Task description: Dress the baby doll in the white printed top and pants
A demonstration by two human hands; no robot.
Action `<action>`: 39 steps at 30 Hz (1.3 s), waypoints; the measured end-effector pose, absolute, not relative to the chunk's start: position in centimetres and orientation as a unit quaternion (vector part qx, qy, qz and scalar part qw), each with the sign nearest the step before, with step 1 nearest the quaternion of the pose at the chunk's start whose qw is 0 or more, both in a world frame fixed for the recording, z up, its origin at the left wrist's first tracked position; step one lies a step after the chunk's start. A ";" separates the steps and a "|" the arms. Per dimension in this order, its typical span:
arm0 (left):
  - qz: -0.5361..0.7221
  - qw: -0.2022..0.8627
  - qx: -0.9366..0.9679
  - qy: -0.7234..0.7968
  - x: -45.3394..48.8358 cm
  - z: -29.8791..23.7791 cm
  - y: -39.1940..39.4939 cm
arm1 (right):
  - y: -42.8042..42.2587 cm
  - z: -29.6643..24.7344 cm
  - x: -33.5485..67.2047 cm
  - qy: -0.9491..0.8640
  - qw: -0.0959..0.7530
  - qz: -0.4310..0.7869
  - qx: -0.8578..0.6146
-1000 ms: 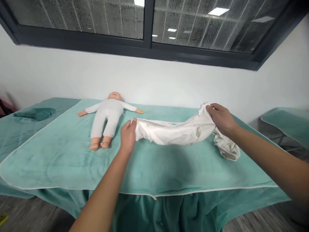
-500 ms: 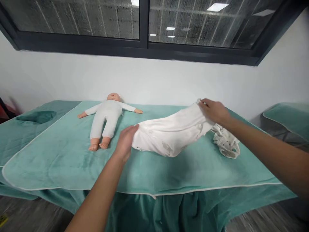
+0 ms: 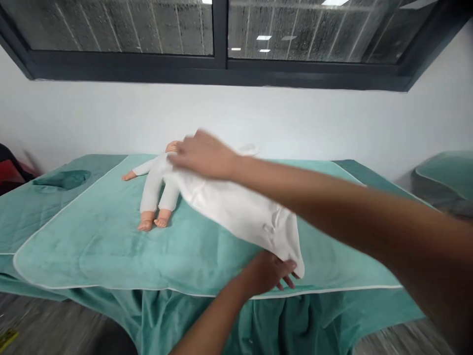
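Your right grip (image 3: 204,154) reaches across to the left, blurred, over the upper end of the white garment (image 3: 236,217) and in front of the doll's head and chest; you cannot tell here whether its fingers are clamped on the cloth. Your left grip (image 3: 271,272) is low, palm and thumb against the garment's near corner, some fingertips showing past the hem and slightly apart; whether it pinches the cloth cannot be told either. So the garment runs slantwise between your two hands, down from the right to the left, with a little white cloth showing beyond your right wrist. Just left of its upper end, the doll (image 3: 151,193) in white lies on its back on the green mat (image 3: 92,251) covering the desk, feet towards you. Behind stands a white wall (image 3: 111,116) under a dark-framed window (image 3: 129,66).
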State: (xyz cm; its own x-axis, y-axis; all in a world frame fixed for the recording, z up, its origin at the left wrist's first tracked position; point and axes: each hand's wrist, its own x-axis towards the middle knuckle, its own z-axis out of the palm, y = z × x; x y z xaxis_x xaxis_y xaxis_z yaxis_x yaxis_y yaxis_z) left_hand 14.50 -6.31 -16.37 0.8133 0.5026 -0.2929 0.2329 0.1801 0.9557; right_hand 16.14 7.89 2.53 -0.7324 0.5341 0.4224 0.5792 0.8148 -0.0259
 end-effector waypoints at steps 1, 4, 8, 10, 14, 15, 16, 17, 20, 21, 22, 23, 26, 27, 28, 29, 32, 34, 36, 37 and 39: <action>0.052 0.690 0.661 0.292 13.8 -16.7 -6.7 | 7.3 0.1 14.7 -0.947 0.157 -0.128 -0.250; -0.058 0.667 0.704 0.238 10.4 -16.2 -6.4 | 6.0 -6.8 14.8 -0.962 0.101 -0.163 -0.196; 0.103 0.665 0.685 0.279 5.8 -14.6 -2.5 | 6.5 -12.9 22.4 -0.875 0.108 0.013 -0.472; 0.264 0.521 0.714 0.386 4.6 -14.7 0.6 | 7.0 -14.4 26.7 -0.775 0.134 0.093 -0.611; 0.271 0.210 0.842 0.416 4.7 -16.2 7.0 | 6.6 -15.2 31.5 -0.721 0.123 0.171 -0.660; 0.234 0.158 0.864 0.416 5.1 -16.5 8.2 | 6.2 -15.1 31.8 -0.715 0.123 0.193 -0.661; 0.201 0.121 0.878 0.418 5.5 -16.7 9.1 | 5.9 -14.8 31.9 -0.710 0.124 0.213 -0.659; 0.178 0.098 0.883 0.423 6.0 -16.7 9.8 | 5.5 -14.4 31.8 -0.708 0.126 0.228 -0.656; 0.173 0.079 0.877 0.440 7.4 -15.7 10.1 | 4.6 -12.5 31.2 -0.710 0.169 0.288 -0.621; 0.199 0.078 0.869 0.447 7.7 -14.9 9.8 | 4.2 -11.8 31.0 -0.708 0.196 0.322 -0.597; 0.237 0.076 0.857 0.451 7.9 -14.0 9.4 | 3.9 -11.0 30.8 -0.703 0.225 0.363 -0.569; 0.283 0.078 0.845 0.447 8.1 -12.9 8.9 | 3.5 -10.2 30.5 -0.693 0.252 0.407 -0.539; 0.417 0.093 0.825 0.370 8.4 -9.1 7.1 | 2.4 -7.7 29.6 -0.657 0.302 0.507 -0.469; 0.441 0.092 0.826 0.339 8.4 -7.8 6.6 | 2.1 -6.9 29.1 -0.650 0.310 0.524 -0.454; 0.457 0.085 0.828 0.313 8.4 -6.6 6.1 | 1.8 -6.0 28.7 -0.651 0.313 0.532 -0.441; 0.466 0.074 0.831 0.296 8.3 -5.4 5.6 | 1.6 -5.0 28.3 -0.658 0.314 0.532 -0.431; 0.464 0.025 0.836 0.290 7.6 -2.7 4.8 | 1.0 -2.0 27.9 -0.689 0.321 0.493 -0.423; 0.452 -0.004 0.836 0.310 6.8 -1.6 4.5 | 0.6 -0.2 28.5 -0.702 0.326 0.456 -0.440; 0.436 -0.020 0.833 0.340 5.9 -0.9 4.4 | 0.2 1.1 29.5 -0.713 0.322 0.413 -0.467; 0.425 -0.023 0.831 0.359 5.5 -0.8 4.4 | 0.0 1.5 30.1 -0.722 0.313 0.384 -0.484; 0.388 -0.026 0.827 0.406 4.7 -0.9 4.5 | -0.2 1.5 31.1 -0.743 0.276 0.286 -0.538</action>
